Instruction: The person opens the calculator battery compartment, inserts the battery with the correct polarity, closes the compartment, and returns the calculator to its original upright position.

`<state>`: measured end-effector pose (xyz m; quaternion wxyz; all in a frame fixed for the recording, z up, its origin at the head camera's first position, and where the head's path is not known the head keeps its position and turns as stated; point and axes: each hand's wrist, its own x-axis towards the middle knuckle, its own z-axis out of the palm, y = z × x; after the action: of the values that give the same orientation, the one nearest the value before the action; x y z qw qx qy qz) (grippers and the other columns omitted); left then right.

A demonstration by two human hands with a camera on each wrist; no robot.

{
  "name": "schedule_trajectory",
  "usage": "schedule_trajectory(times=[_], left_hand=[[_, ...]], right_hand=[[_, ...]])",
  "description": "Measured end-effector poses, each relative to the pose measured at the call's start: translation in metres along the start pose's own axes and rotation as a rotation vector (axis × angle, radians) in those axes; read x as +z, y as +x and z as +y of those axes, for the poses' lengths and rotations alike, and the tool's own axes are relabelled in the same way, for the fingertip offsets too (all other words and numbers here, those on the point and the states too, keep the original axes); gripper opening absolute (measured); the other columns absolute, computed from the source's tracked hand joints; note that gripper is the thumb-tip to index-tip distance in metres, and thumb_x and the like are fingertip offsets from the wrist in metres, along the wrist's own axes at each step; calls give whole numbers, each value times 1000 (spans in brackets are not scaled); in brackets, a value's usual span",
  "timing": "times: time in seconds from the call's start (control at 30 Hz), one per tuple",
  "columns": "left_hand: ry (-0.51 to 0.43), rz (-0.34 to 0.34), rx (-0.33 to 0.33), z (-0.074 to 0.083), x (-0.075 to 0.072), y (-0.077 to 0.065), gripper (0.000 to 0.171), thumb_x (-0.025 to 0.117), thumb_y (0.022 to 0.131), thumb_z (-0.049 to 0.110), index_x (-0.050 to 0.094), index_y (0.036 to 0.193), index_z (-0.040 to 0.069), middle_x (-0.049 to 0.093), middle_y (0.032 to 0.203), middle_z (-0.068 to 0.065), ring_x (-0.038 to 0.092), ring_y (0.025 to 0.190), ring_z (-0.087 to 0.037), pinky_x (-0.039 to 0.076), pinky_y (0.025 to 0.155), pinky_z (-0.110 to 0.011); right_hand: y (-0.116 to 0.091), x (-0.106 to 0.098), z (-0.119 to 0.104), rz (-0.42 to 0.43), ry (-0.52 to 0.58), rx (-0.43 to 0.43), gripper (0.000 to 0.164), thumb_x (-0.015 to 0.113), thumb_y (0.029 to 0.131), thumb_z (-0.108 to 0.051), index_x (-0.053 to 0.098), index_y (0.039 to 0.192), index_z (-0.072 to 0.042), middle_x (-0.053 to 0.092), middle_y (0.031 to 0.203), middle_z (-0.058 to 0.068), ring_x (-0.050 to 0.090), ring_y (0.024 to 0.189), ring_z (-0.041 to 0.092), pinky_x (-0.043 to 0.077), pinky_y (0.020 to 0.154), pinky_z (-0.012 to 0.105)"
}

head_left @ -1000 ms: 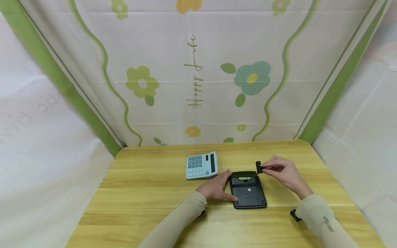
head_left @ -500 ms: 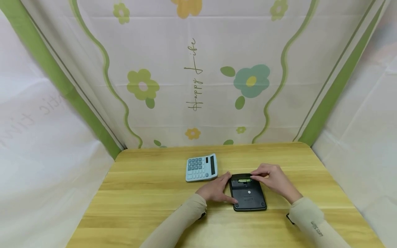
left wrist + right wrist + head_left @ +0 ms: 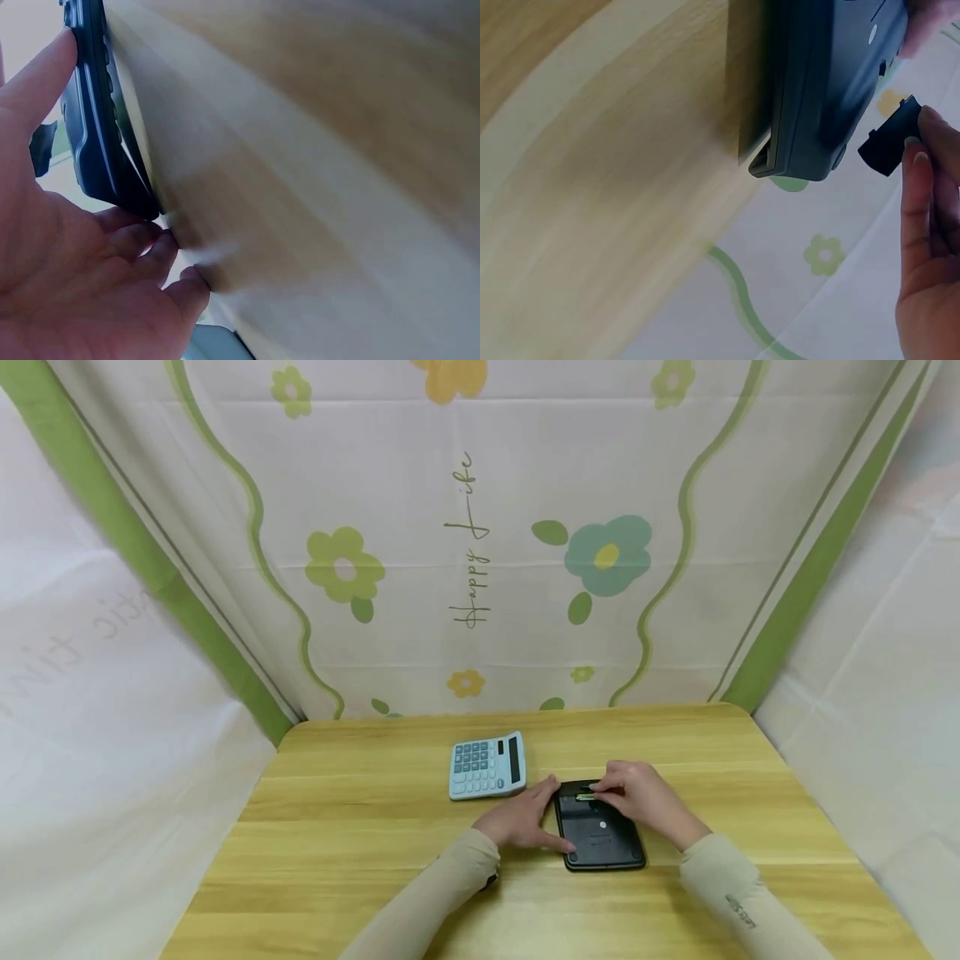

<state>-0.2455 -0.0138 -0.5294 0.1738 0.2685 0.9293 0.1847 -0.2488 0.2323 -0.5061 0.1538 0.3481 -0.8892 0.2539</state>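
A black calculator (image 3: 600,843) lies face down on the wooden table, its battery compartment uncovered near the far end. A green battery (image 3: 583,797) sits in that compartment, partly hidden by fingers. My left hand (image 3: 517,818) holds the calculator along its left side, thumb on the back near the close corner and fingers at the far left corner. Between thumb and fingertips my right hand (image 3: 641,793) pinches a small black battery cover (image 3: 891,139) with tabs on its edge. The cover is raised just over the compartment, apart from the calculator's back in the right wrist view.
A light blue calculator (image 3: 472,768) lies face up just beyond my left hand. The wooden table (image 3: 337,827) ends at a back edge against a flowered curtain (image 3: 405,635), with white cloth on both sides.
My right hand has brought the battery cover leftward from beside the black calculator to over its compartment. My left hand has stayed on the calculator.
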Motion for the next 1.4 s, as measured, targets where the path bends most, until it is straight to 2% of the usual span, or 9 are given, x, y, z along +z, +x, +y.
schedule_trajectory(times=[0.27,0.63,0.83,0.97,1.2,1.4], left_hand=[[3,7,1,0,0,0,113,62,70,77,11,156,23,13,161,2,24,144,-18,31,113,-35],[9,2,-1,-1,0,1,113,61,70,78,10,156,23,13,161,2,24,144,-18,31,113,-35],[15,1,6,-1,1,1,112,60,71,78,10,156,24,13,161,3,24,144,-18,32,112,-36],[10,4,7,-1,2,1,113,60,71,78,10,155,24,13,161,3,24,144,-18,32,112,-36],[12,3,8,-1,2,2,113,60,70,79,10,156,24,13,161,3,24,144,-18,32,112,-36],[4,-4,-1,-1,2,1,113,60,70,79,9,156,24,12,161,4,24,144,-19,32,112,-36]], right_hand=[[3,5,-5,-58,-61,-26,10,80,77,-10,79,86,-13,54,73,-11,52,64,-1,46,56,17],[3,11,0,10,-163,-90,12,83,73,-16,79,84,-18,55,73,-13,52,65,1,47,56,21],[4,13,2,27,-196,-118,16,84,72,-20,79,86,-20,60,78,-11,55,71,5,49,58,25],[3,13,3,-1,-184,-90,15,83,74,-21,78,89,-21,63,83,-12,58,76,6,52,62,27],[4,11,4,-82,-62,-26,15,78,80,-16,76,94,-20,67,89,-10,64,80,6,55,70,31],[6,13,3,-115,-59,6,14,78,80,-16,76,94,-19,66,88,-11,63,79,5,54,70,29]])
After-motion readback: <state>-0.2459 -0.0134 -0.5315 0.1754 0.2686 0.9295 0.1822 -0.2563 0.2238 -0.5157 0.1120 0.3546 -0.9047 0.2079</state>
